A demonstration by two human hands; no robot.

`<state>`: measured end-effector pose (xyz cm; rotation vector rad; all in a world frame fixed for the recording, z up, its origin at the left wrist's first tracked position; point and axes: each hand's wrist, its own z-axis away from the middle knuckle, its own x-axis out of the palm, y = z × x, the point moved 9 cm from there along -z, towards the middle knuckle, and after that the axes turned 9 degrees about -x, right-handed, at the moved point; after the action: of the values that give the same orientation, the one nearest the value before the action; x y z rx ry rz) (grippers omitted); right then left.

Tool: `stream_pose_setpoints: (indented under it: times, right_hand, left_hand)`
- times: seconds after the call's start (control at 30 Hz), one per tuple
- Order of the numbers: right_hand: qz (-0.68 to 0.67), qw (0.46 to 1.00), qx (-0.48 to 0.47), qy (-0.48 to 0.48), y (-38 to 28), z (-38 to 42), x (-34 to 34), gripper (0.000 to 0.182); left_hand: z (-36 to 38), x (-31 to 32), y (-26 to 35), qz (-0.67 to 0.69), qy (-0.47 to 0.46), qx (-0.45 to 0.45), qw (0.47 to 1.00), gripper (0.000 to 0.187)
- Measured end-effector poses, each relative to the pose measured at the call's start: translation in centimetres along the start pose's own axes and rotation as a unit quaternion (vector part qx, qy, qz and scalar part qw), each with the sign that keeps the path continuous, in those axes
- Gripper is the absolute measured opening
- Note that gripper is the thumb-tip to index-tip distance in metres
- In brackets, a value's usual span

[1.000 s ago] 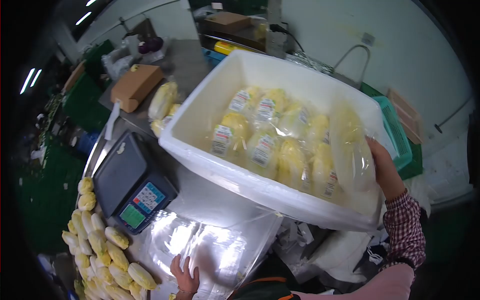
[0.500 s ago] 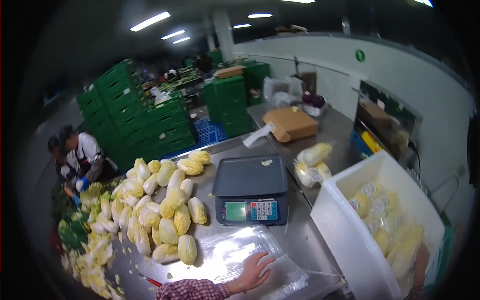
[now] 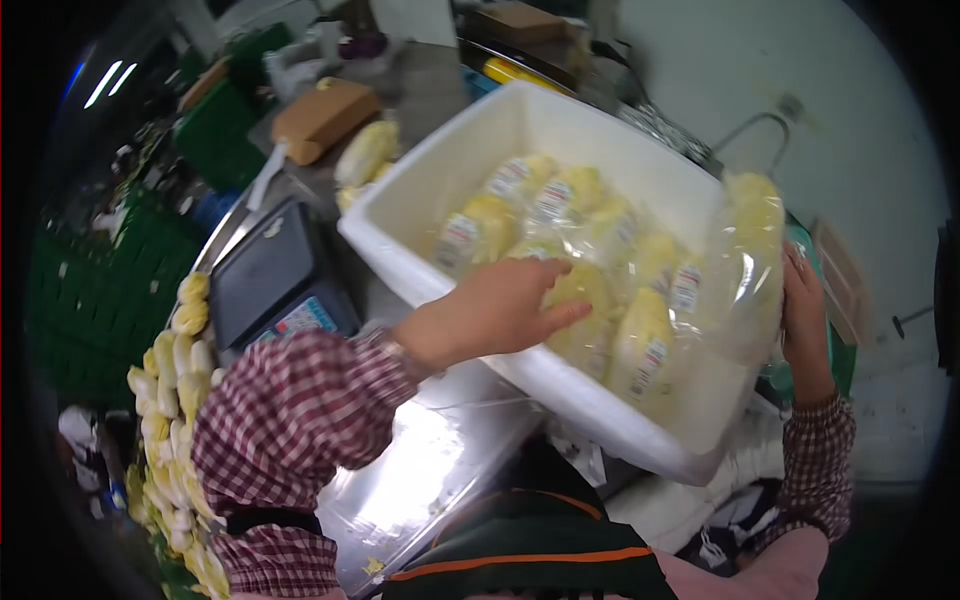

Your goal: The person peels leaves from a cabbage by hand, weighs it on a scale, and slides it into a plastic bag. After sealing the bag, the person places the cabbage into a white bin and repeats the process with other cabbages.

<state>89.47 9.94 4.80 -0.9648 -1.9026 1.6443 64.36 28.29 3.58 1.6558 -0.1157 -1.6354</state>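
Observation:
A white foam box [image 3: 430, 170] holds several napa cabbages [image 3: 640, 340] in clear plastic bags with printed labels. My left hand [image 3: 505, 305] reaches over the box's near wall, fingers apart, just above the bagged cabbages, with nothing in its grasp. At the right end of the box, a bagged napa cabbage [image 3: 752, 240] stands upright, higher than the others. My right hand [image 3: 803, 310] grips it from its outer side, the fingers partly hidden behind the bag.
A dark weighing scale [image 3: 270, 265] sits left of the box, beyond my left arm. Loose napa cabbages [image 3: 170, 400] are heaped at the far left. A cardboard box [image 3: 325, 118] and more bagged cabbage [image 3: 365, 155] lie behind. Clear plastic bags [image 3: 420, 490] cover the near steel table.
My view has swung right and down to the foam box. My left hand moved from above the plastic bags to over the box. My right hand now has a bagged cabbage raised at the box's right end.

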Motion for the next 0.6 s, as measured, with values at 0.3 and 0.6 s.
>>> stream_pose_setpoints:
  times: [0.3, 0.6]
  right_hand:
    - [0.169, 0.981, 0.077, -0.053, 1.8, 1.8, 0.3, 0.021]
    - [0.532, 0.681, 0.227, -0.449, 2.8, 2.2, 4.8, 0.036]
  left_hand:
    - [-5.9, 19.1, -1.2, -0.170, -0.349, 0.023, 0.921, 0.051]
    - [-5.7, 12.1, -4.3, -0.152, -0.267, -0.014, 0.952, 0.033]
